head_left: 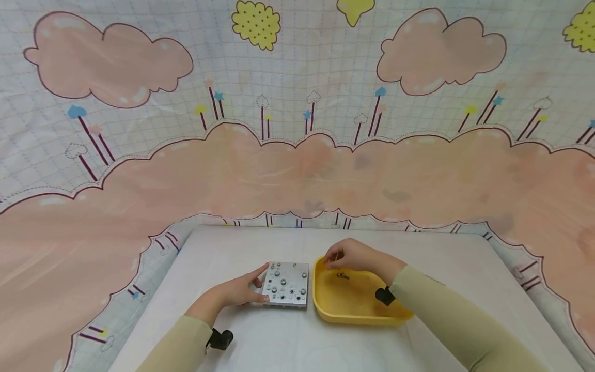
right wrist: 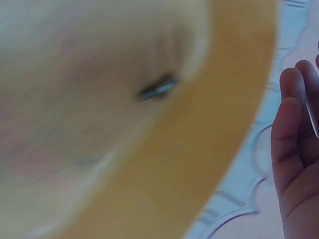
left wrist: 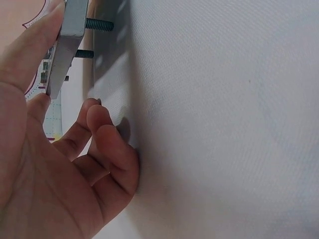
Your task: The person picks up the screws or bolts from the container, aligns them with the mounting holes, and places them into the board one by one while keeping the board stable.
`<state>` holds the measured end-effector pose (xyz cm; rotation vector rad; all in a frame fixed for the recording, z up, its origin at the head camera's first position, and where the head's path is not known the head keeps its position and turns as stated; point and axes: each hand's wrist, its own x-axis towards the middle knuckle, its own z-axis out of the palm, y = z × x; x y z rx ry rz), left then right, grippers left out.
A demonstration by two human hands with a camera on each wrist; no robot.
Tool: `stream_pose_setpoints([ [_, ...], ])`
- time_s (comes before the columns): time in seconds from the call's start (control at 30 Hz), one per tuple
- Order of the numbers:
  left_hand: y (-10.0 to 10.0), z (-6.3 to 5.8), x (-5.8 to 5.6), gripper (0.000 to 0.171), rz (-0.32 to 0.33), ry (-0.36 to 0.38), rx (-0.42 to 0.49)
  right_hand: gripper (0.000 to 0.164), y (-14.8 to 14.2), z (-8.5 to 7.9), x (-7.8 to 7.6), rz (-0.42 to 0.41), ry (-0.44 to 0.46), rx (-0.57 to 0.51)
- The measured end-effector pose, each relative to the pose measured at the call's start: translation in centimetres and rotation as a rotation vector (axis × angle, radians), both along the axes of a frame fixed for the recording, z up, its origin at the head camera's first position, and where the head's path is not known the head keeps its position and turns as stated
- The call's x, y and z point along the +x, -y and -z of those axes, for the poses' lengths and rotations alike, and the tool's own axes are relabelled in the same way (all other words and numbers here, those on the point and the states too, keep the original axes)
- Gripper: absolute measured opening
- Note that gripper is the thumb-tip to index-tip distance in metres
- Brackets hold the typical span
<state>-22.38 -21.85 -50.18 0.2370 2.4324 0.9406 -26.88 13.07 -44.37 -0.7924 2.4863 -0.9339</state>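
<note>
My left hand (head_left: 234,290) holds a square metal block (head_left: 288,297) by its left side, index finger at the far corner and thumb at the near one. Bolt heads and holes dot its top. In the left wrist view, threaded bolts (left wrist: 99,24) stick out from its underside, while the other fingers curl beneath. My right hand (head_left: 357,254) is over the far left rim of a yellow tray (head_left: 358,319), fingers bent. A few small dark screws (head_left: 343,276) lie on the tray floor near it. I cannot tell whether its fingertips hold anything.
A white cloth (head_left: 260,341) covers the table under the block and tray. Behind and at both sides hangs a patterned curtain (head_left: 302,175) with clouds. Black wrist cameras (head_left: 220,339) are strapped to both wrists, the right one overlapping the tray.
</note>
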Motion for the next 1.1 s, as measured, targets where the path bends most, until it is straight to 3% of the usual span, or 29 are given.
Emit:
stream_pose_setpoints([
  [0.33, 0.2, 0.1, 0.0, 0.103, -0.005, -0.008, -0.007, 0.01, -3.3, 2.3, 0.6, 0.002, 0.01, 0.053],
  [0.53, 0.2, 0.1, 0.0, 0.103, -0.007, -0.011, -0.003, 0.008, -3.4, 3.0, 0.6, -0.008, -0.028, 0.086],
  [0.9, 0.1, 0.0, 0.0, 0.105, 0.004, -0.004, -0.001, 0.007, -3.5, 5.1, 0.6, -0.009, -0.138, 0.251],
  [1.1, -0.1, -0.2, 0.1, 0.105, 0.002, -0.01, -0.019, 0.007, -3.0, 5.2, 0.8, 0.002, -0.179, 0.302],
])
